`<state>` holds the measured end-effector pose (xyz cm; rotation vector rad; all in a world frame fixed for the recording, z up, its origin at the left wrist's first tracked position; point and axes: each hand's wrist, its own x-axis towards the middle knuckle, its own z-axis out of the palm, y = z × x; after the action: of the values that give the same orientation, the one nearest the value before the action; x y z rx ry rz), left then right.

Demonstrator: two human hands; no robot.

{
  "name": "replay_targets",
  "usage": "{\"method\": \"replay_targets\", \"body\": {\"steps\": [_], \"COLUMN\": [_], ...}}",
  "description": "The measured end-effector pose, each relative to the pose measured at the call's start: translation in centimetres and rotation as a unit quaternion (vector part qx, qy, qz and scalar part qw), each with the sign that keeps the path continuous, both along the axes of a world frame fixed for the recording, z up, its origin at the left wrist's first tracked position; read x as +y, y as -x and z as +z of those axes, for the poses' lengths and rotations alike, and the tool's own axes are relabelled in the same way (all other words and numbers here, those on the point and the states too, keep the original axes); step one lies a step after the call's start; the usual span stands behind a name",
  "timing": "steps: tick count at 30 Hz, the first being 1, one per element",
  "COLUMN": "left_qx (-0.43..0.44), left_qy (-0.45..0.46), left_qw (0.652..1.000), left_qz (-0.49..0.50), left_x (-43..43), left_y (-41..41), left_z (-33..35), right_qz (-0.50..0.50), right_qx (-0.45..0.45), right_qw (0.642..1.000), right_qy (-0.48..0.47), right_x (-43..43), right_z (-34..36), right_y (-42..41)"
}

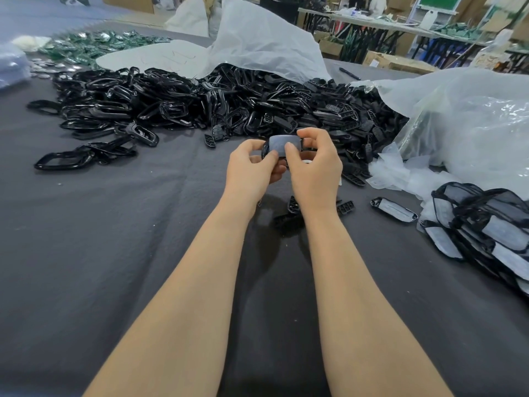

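2 hands on 1 black key-fob shell

The left hand [252, 164] and right hand [313, 164] pinch a film-covered black key-fob shell [283, 144] between curled fingers and thumbs, above the dark tablecloth [114, 239], just before the heap of black shells [200, 101].

We locate the key-fob shell [282, 143] between the left hand [252, 167] and the right hand [313, 164], above the table [114, 239] and just before the heap of shell parts [200, 101]. A plastic sheet [257, 38] lies behind the heap, with circuit boards [94, 45] at the far left rear. A filled bag [472, 124] sits at the right. Before it lies a stack of assembled shells [481, 224], with a single shell [393, 210] just left of the stack. Loose button pads [345, 208] lie beside the right wrist.
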<state>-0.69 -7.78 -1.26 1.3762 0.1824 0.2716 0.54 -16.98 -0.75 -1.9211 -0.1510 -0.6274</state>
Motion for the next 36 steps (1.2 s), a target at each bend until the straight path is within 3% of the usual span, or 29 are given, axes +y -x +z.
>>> {"method": "replay_targets", "body": {"steps": [13, 15, 20, 25, 29, 36], "left_qx": [-0.008, -0.006, -0.009, -0.015, -0.028, -0.014], "left_qy": [-0.077, -0.081, -0.064, -0.076, -0.078, -0.034], "left_qw": [0.997, 0.997, 0.998, 0.997, 0.997, 0.999], "left_qz": [-0.006, -0.010, -0.002, 0.008, 0.010, 0.029], "left_x": [0.0, -0.1, -0.1, 0.1, 0.3, 0.0], "left_y": [0.0, 0.0, -0.1, 0.0, -0.1, -0.3], "left_z": [-0.3, -0.3, -0.3, -0.2, -0.2, 0.1], "right_qz": [0.035, 0.001, -0.103, -0.059, 0.027, 0.078], "right_qx": [0.009, -0.012, 0.035, 0.123, 0.170, 0.144], "right_qw": [0.997, 0.999, 0.971, 0.978, 0.958, 0.960], "right_qy": [0.066, 0.039, -0.212, -0.157, -0.230, -0.225], "right_x": [-0.2, -0.3, -1.6, -1.6, -1.2, -1.0], "right_z": [-0.1, 0.0, 0.1, -0.3, 0.1, -0.3], "right_y": [-0.1, -0.3, -1.2, -1.2, -1.3, -1.5]}}
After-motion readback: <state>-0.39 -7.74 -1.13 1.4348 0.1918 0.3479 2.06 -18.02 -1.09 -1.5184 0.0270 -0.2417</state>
